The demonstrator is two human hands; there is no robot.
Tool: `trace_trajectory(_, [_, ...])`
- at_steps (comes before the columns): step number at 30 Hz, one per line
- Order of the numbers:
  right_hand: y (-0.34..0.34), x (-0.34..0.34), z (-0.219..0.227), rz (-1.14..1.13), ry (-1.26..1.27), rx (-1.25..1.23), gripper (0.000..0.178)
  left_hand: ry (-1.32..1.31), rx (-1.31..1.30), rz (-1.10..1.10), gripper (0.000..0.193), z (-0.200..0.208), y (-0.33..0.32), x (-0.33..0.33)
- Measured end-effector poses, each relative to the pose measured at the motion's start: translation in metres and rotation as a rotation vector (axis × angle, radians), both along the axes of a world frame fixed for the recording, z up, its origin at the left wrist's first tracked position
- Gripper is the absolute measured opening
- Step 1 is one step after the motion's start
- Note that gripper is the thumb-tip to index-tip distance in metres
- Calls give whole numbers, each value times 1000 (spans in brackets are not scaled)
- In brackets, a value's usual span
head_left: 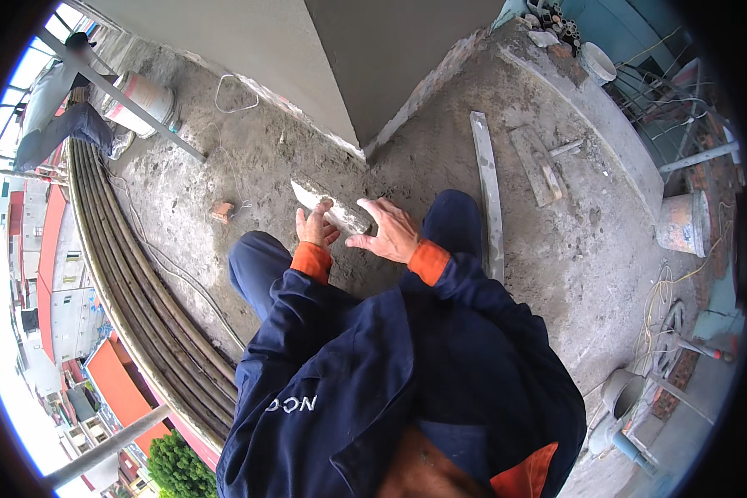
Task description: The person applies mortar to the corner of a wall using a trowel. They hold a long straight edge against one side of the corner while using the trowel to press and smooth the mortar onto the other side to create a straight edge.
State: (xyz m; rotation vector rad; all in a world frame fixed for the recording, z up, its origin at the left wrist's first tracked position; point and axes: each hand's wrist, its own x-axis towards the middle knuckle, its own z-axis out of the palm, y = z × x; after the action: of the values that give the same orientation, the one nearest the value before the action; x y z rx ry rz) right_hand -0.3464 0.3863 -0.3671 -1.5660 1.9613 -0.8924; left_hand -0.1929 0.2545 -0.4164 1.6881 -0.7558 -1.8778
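In front of my knees is a narrow, flat piece point(311, 192) smeared with pale mortar, tilted across the space before my hands; its exact kind does not show. My left hand point(315, 226) grips its near edge with bent fingers, one fingertip lying over the mortar-covered face. Beside the piece's right end, my right hand point(392, 231) has its thumb and fingers spread apart. Whether the right fingers touch that end is hard to tell. On the floor to the right lie a long straight bar point(488, 187) and a wooden float point(537, 170) with a handle.
A plastered column corner point(352, 100) rises ahead. Long pipes point(153, 286) line the left edge, above buildings far below. A person point(66, 124) works near a bucket point(141, 104) at the far left. A broken brick point(222, 212) lies left; another bucket point(684, 224) and cables point(662, 299) stand right.
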Motion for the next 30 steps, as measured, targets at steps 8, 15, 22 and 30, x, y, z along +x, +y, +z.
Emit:
trace_trajectory(8, [-116,51,6,-30,-201,-125,54,32,-344,350,110,5,-55,87])
trace_trajectory(15, [-151,50,-94,-135,-1275,124,53,-85,-381,591,110,3,-116,126])
trace_trajectory(22, [-142,57,-144,-245,-868,164,39,-218,-186,280,98,14,-102,119])
trace_trajectory(30, [-132,62,-109,109,-318,-104,57,-130,-546,65,21,-28,-109,121])
